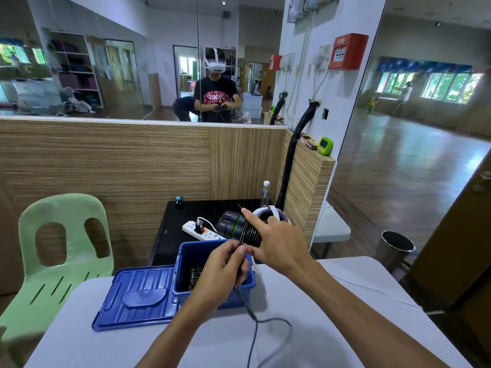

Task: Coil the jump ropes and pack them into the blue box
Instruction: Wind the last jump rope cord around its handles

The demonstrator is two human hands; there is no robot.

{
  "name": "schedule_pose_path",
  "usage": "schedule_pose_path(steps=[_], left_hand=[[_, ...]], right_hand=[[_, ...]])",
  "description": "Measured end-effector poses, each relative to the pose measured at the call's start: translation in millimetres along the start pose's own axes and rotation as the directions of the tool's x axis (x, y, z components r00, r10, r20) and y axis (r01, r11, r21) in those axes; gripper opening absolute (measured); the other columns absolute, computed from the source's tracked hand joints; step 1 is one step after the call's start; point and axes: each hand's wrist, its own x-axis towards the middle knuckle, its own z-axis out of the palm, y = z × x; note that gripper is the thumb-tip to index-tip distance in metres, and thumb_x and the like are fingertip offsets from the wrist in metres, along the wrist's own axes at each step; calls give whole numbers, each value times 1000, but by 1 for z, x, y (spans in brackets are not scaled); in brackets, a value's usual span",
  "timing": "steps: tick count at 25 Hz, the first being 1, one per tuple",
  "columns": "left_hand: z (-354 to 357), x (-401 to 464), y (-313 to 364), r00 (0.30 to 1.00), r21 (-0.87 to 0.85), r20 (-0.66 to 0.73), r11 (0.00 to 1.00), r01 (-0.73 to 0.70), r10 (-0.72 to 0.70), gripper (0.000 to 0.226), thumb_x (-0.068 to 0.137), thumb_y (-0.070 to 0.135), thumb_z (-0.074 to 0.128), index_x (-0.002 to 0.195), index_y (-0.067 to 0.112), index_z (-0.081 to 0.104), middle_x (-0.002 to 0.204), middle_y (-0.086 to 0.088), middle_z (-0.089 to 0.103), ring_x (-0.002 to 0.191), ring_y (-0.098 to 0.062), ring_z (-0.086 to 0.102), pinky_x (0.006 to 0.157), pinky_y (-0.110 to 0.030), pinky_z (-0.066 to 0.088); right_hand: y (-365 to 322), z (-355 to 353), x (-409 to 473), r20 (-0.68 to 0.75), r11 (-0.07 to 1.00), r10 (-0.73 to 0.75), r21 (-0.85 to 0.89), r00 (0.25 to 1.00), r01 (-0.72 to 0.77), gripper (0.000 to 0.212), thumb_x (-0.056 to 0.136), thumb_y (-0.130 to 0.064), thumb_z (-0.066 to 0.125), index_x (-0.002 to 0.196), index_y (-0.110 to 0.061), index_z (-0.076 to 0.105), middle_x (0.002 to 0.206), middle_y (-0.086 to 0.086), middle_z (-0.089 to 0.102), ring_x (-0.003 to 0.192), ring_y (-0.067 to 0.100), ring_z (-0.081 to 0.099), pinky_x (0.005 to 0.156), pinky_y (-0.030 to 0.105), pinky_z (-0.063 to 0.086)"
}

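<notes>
My right hand (pixel 279 241) grips two black jump rope handles with green rings (pixel 230 223), held side by side above the blue box (pixel 183 264). Several turns of black rope (pixel 249 232) are wound around the handles, and my right index finger lies straight across the coils. My left hand (pixel 225 264) pinches the rope just below the coils. The loose end of the rope (pixel 265 321) trails down from my left hand and loops on the grey table (pixel 332 314). Inside the open box lies another coiled rope (pixel 194 277).
The box's blue lid (pixel 138 296) lies flat on the table left of the box. Behind stands a black table (pixel 172 235) with a white power strip (pixel 202 231), a water bottle (pixel 265 193) and a headset. A green plastic chair (pixel 61 251) stands at the left.
</notes>
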Motion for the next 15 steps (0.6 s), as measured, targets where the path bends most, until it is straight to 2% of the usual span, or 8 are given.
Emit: schedule_pose_path(steps=[2, 4, 7, 10, 13, 15], left_hand=[[4, -2, -4, 997, 87, -59, 995, -49, 54, 30, 103, 24, 40, 88, 3, 56, 56, 7, 40, 52, -8, 33, 49, -21, 31], [7, -1, -5, 985, 242, -92, 963, -118, 144, 33, 103, 27, 38, 80, 9, 54, 54, 8, 42, 52, -8, 35, 51, -25, 32], [7, -1, -2, 979, 332, -72, 930, -158, 192, 34, 103, 27, 38, 75, 12, 50, 56, 5, 43, 53, -9, 37, 52, -30, 33], [-1, -3, -1, 987, 285, -38, 949, -136, 153, 36, 103, 30, 37, 74, 11, 48, 55, 7, 39, 52, -9, 33, 50, -26, 29], [-9, -4, -13, 999, 90, -13, 995, 41, -40, 44, 103, 42, 34, 70, 13, 45, 54, 6, 36, 48, -7, 29, 46, -21, 26], [-16, 0, -30, 994, 59, -33, 992, 110, -108, 49, 100, 49, 33, 64, 16, 41, 51, 5, 34, 47, -8, 26, 46, -22, 23]], right_hand=[[-1, -1, 0, 2, 1000, 7, 19, 1000, -7, 79, 86, -69, 48, 153, -45, 13, 104, 9, 60, 86, 26, 63, 68, 35, 49], [-3, -1, 1, -4, 999, 16, 35, 1000, -16, 75, 88, -64, 50, 152, -45, 17, 103, 8, 61, 86, 26, 63, 66, 34, 46], [-5, -3, 4, 20, 998, 29, 53, 999, -30, 71, 87, -57, 53, 150, -41, 25, 102, 6, 63, 87, 27, 65, 63, 31, 41], [-9, -3, 3, 50, 995, 18, 95, 999, -23, 64, 86, -56, 55, 143, -36, 34, 100, 4, 66, 88, 29, 66, 63, 30, 40], [-10, -7, 1, 17, 979, 13, 204, 1000, -16, 57, 83, -60, 57, 133, -37, 42, 96, -2, 68, 86, 26, 66, 61, 29, 40], [-8, -13, 2, -35, 962, -9, 272, 999, 18, 58, 79, -63, 60, 130, -40, 45, 94, -6, 68, 85, 21, 65, 62, 29, 43]])
